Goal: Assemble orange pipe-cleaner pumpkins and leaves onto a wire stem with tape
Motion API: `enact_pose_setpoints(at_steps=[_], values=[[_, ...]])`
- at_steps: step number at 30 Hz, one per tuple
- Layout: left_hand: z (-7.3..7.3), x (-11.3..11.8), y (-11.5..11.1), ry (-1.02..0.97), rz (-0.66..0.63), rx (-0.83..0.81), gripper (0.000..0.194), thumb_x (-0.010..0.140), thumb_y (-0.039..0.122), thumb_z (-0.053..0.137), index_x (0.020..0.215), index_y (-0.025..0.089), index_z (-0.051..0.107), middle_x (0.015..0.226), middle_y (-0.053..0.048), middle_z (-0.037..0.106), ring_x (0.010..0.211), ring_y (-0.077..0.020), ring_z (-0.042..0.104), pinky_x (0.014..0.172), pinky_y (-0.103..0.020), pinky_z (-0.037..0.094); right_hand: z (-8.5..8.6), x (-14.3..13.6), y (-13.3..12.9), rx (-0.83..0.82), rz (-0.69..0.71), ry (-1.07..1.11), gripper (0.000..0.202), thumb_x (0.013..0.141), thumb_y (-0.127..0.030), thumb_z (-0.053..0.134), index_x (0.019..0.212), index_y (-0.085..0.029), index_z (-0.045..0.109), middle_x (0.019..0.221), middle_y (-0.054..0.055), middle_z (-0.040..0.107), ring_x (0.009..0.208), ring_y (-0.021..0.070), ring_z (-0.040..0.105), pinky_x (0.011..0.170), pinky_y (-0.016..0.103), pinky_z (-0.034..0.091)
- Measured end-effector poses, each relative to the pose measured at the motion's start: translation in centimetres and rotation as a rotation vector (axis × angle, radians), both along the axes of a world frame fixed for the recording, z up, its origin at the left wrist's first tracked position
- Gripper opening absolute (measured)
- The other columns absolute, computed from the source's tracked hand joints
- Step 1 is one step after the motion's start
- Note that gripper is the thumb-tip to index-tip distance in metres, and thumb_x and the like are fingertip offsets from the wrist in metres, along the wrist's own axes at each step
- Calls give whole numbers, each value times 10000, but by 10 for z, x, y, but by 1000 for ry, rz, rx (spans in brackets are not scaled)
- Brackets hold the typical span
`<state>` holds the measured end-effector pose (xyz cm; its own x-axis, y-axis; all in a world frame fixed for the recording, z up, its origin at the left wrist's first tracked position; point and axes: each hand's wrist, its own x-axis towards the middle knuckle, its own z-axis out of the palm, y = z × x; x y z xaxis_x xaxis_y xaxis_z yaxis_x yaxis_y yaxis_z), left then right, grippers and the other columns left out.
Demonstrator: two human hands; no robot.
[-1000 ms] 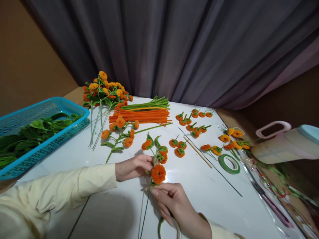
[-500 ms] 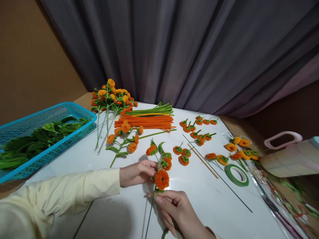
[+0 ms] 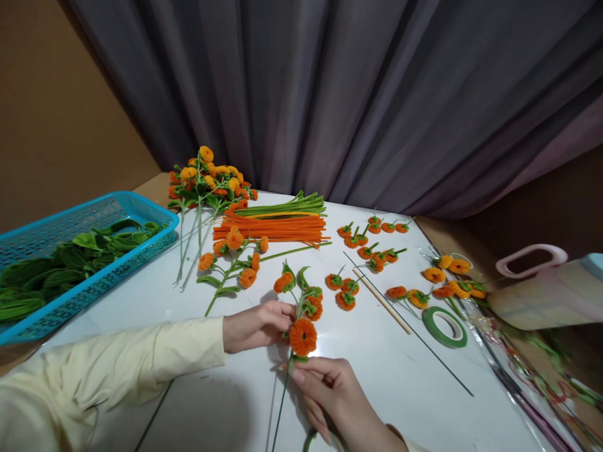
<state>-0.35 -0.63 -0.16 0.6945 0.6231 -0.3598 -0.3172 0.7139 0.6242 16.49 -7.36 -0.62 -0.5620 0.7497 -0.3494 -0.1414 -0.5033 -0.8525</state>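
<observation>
Orange flower spray (image 3: pixel 304 334), six o'clock: you are holding it two-handed.
Your left hand (image 3: pixel 259 325) is gripping it midway, your right hand (image 3: pixel 332 386) pinching lower, seemingly keeping it steady.

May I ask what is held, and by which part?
An orange chenille flower spray, by its stem: right hand just below the lowest bloom, left hand higher. Whether the nearer tape roll is held is unclear.
</observation>
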Motion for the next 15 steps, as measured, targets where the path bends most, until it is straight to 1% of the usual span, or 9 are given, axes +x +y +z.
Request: enact_pose_setpoints(at_steps=[5, 11, 15], values=[[1, 0, 0, 7, 5, -7, 155, 576, 98, 658, 730, 80, 670, 665, -42, 630, 615, -106, 540, 600, -196, 376, 1, 0, 0, 7, -5, -27, 342, 804, -425, 612, 685, -106, 585, 331, -94, 357, 256, 17, 288, 327, 163, 219], [2, 0, 0, 26, 0, -2, 225, 590, 109, 662, 811, 70, 683, 691, -52, 642, 637, -112, 552, 619, -198, 390, -1, 0, 1, -3, -2, -27, 345, 797, -436, 616, 732, -97, 611, 327, -95, 359, 252, 21, 293, 322, 162, 224], [3, 0, -1, 30, 3, -3, 186, 589, 114, 669, 771, 76, 674, 701, -51, 639, 641, -112, 550, 623, -201, 391, -2, 0, 1, 0, -8, -24, 348, 796, -438, 617, 729, -97, 607, 327, -98, 352, 254, 20, 292, 325, 162, 226]])
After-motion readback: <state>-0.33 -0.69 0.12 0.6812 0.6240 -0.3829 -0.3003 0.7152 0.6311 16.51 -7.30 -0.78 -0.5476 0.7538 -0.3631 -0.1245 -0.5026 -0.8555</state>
